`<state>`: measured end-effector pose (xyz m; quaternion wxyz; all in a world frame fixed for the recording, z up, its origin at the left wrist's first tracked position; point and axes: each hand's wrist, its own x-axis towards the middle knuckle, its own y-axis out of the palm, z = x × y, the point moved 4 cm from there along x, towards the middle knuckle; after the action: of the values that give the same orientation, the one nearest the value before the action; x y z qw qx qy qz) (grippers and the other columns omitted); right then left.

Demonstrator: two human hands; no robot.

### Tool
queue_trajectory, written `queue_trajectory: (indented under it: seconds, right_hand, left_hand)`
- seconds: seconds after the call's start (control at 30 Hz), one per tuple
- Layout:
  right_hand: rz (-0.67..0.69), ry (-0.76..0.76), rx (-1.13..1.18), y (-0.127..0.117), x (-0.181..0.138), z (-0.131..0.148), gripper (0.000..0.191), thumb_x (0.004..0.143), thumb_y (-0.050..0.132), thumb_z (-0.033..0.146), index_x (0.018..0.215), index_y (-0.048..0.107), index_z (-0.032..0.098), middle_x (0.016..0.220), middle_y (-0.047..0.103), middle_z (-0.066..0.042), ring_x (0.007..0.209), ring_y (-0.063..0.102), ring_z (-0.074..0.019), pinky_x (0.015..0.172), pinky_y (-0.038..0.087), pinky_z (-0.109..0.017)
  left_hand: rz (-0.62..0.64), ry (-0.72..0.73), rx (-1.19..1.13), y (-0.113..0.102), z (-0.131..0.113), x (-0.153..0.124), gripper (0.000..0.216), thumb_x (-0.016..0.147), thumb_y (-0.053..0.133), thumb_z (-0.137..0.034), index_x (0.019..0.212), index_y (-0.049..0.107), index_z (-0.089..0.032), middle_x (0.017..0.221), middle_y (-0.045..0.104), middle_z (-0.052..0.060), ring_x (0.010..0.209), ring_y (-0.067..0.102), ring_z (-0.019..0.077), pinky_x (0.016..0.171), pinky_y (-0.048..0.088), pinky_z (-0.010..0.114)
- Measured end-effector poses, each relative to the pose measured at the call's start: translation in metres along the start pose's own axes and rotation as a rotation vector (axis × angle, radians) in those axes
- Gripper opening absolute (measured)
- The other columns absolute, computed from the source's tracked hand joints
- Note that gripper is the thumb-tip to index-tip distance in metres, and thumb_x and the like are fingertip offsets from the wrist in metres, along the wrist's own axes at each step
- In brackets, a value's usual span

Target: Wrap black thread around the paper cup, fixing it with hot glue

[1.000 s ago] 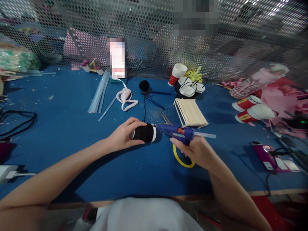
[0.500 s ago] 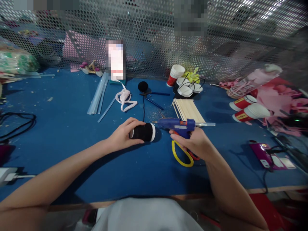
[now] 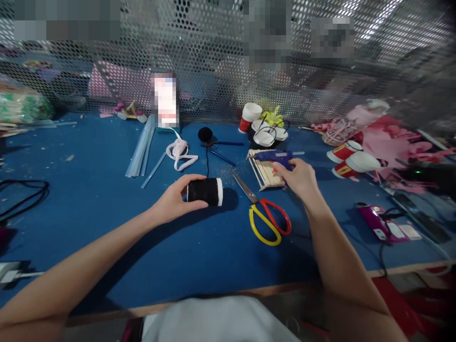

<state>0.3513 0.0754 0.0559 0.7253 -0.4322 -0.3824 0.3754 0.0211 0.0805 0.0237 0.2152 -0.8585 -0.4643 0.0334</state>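
Note:
My left hand (image 3: 174,202) is wrapped round a paper cup covered in black material (image 3: 205,191), lying on its side on the blue table (image 3: 89,190) with its white rim to the right. My right hand (image 3: 299,178) grips a blue glue gun (image 3: 272,156) over a bundle of wooden sticks (image 3: 261,172), well back from the cup. Red and yellow scissors (image 3: 265,216) lie between my two hands, touched by neither.
Clear glue sticks (image 3: 140,149), a white ribbon (image 3: 180,153) and a black pom-pom (image 3: 205,134) lie behind the cup. Red paper cups (image 3: 351,159), pink craft pieces and a purple device (image 3: 377,223) crowd the right. A black cable (image 3: 21,197) lies left. A mesh screen (image 3: 213,61) closes the back.
My right hand carried the glue gun away from the cup's rim, back and to the right over the wooden sticks. The scissors are now uncovered. My left hand still holds the cup.

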Motion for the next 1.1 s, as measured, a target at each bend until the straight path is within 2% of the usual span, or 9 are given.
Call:
queue_trajectory:
  seconds: [0.13,0.3,0.4,0.43,0.53,0.63,0.77,0.9,1.1]
  right_hand:
    - [0.009,0.014,-0.089,0.012,0.005,-0.005,0.051,0.073,0.050,0.054,0.097,0.062,0.010,0.088,0.065,-0.016,0.082,0.059,-0.0282,0.068,0.043,-0.036]
    - [-0.065,-0.091,-0.214,0.006,-0.006,0.006,0.041,0.079,0.048,0.041,0.096,0.064,0.007,0.095,0.060,-0.020,0.093,0.054,-0.0308,0.076,0.041,-0.041]
    - [-0.159,-0.218,-0.069,-0.008,-0.021,0.028,0.032,0.080,0.050,0.036,0.093,0.063,0.010,0.095,0.060,-0.017,0.095,0.052,-0.0274,0.080,0.041,-0.040]
    - [-0.126,-0.300,0.048,-0.011,-0.029,0.039,0.029,0.082,0.048,0.036,0.090,0.063,0.012,0.091,0.060,-0.013,0.091,0.053,-0.0241,0.081,0.041,-0.038]
    - [0.247,-0.511,0.396,-0.009,-0.054,0.078,0.029,0.088,0.040,0.039,0.089,0.061,0.018,0.093,0.060,-0.008,0.088,0.055,-0.0173,0.075,0.044,-0.030]
    - [0.469,-0.686,0.495,-0.005,-0.078,0.111,0.026,0.086,0.045,0.040,0.094,0.058,0.019,0.100,0.059,-0.007,0.098,0.052,-0.0173,0.085,0.041,-0.032]
    - [0.496,-0.673,0.419,0.004,-0.089,0.129,0.023,0.074,0.062,0.038,0.082,0.054,0.018,0.092,0.056,-0.006,0.092,0.049,-0.0193,0.081,0.040,-0.035]
    - [0.516,-0.658,0.409,0.008,-0.090,0.131,0.011,0.077,0.060,0.026,0.072,0.053,0.019,0.082,0.054,-0.003,0.085,0.048,-0.0169,0.080,0.038,-0.035]
    - [0.483,-0.627,0.622,-0.005,-0.084,0.128,0.009,0.080,0.052,0.021,0.071,0.051,0.019,0.084,0.054,-0.003,0.081,0.050,-0.0137,0.073,0.040,-0.029]
  left_hand:
    - [0.002,-0.012,-0.021,-0.001,-0.001,-0.001,0.057,0.069,0.068,-0.037,0.119,0.045,-0.022,0.117,0.054,0.009,0.097,0.057,0.0224,0.082,0.048,0.038]
    - [0.009,0.027,0.020,0.000,-0.006,-0.002,0.056,0.070,0.068,-0.037,0.119,0.045,-0.021,0.117,0.053,0.009,0.102,0.055,0.0230,0.085,0.047,0.039]
    - [0.021,0.097,0.093,0.002,-0.011,-0.003,0.055,0.071,0.068,-0.036,0.119,0.046,-0.022,0.115,0.052,0.009,0.104,0.053,0.0230,0.087,0.046,0.038]
    - [0.023,0.129,0.121,0.003,-0.013,-0.003,0.056,0.071,0.068,-0.036,0.120,0.045,-0.022,0.115,0.051,0.009,0.106,0.052,0.0233,0.088,0.045,0.038]
    - [0.033,0.204,0.201,0.007,-0.018,-0.005,0.064,0.069,0.069,-0.036,0.124,0.039,-0.023,0.118,0.049,0.010,0.110,0.049,0.0246,0.092,0.043,0.040]
    - [0.067,0.236,0.312,0.012,-0.023,-0.007,0.070,0.068,0.070,-0.036,0.126,0.033,-0.022,0.117,0.049,0.010,0.109,0.049,0.0245,0.091,0.043,0.039]
    - [0.099,0.327,0.519,0.015,-0.030,-0.010,0.057,0.072,0.067,-0.030,0.119,0.036,-0.018,0.116,0.050,0.011,0.107,0.049,0.0246,0.089,0.043,0.039]
    - [0.110,0.405,0.636,0.013,-0.036,-0.009,0.048,0.074,0.065,-0.026,0.113,0.040,-0.016,0.118,0.050,0.013,0.107,0.048,0.0258,0.090,0.041,0.041]
    - [0.097,0.296,0.480,0.004,-0.046,0.006,0.053,0.068,0.070,-0.033,0.110,0.042,-0.018,0.112,0.053,0.010,0.103,0.052,0.0242,0.085,0.044,0.037]
